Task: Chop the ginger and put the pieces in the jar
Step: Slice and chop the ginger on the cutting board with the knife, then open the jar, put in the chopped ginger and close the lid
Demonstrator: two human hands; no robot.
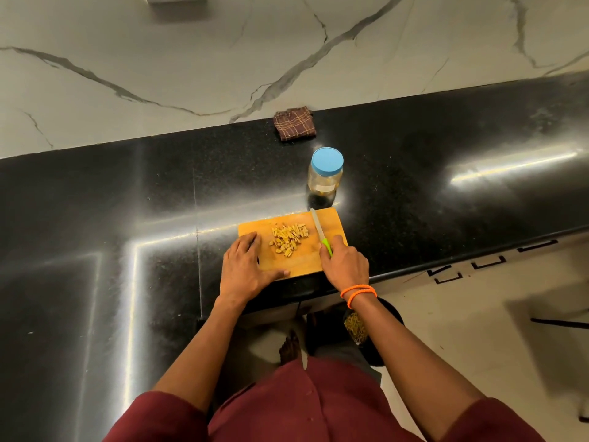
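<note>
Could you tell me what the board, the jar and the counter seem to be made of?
Board: probably wood or bamboo, matte, going by its warm yellow-brown face. Jar: clear glass or plastic, hard to tell, with a blue lid that looks plastic. Counter: likely polished black granite, speckled and mirroring the lights.

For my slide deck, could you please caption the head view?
Right hand grips knife beside chopped ginger on board; left hand steadies it; jar lidded.

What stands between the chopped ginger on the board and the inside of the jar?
The jar's blue lid is on, closing the jar, so the ginger pieces cannot go in yet. The counter between the cutting board and the jar shows nothing else in the way. The right hand holds the knife.
</note>
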